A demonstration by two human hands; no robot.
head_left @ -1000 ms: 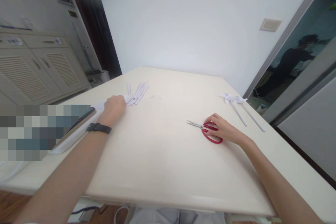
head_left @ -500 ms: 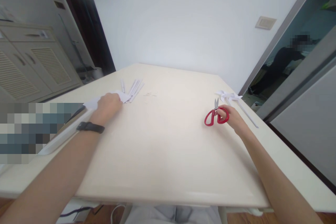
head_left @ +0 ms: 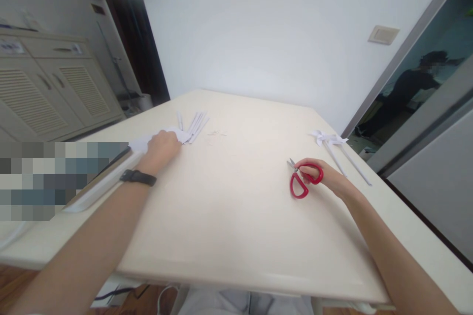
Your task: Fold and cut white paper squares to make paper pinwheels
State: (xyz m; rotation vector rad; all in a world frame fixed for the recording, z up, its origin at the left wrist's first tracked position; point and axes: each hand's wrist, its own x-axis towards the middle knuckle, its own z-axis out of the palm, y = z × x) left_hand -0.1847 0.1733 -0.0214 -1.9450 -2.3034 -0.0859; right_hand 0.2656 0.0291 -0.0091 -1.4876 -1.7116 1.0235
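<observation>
My left hand [head_left: 164, 148], with a dark band on its wrist, has its fingers curled down on white paper [head_left: 180, 134] at the table's left; the fingertips are partly hidden. Just beyond it lie several thin white paper sticks [head_left: 198, 125] in a fan. Over the right part of the table, my right hand [head_left: 320, 171] grips red-handled scissors [head_left: 295, 170] by one loop, their short blades slightly apart and tilted toward the upper left. Past that hand, white paper pinwheels [head_left: 320, 138] on white sticks [head_left: 356, 165] lie near the right edge.
Small paper scraps [head_left: 217, 133] lie on the cream table [head_left: 236, 216]. A white-edged tray-like object [head_left: 101, 192], partly blurred out, is at the left. A wall [head_left: 258, 29] stands behind. Through an opening at the right, a person [head_left: 410, 88] in dark clothes leans forward.
The scissors have turned so their blades tip leftward, and my right hand has come slightly nearer. My left hand stays at the paper. The whole view has shifted slightly.
</observation>
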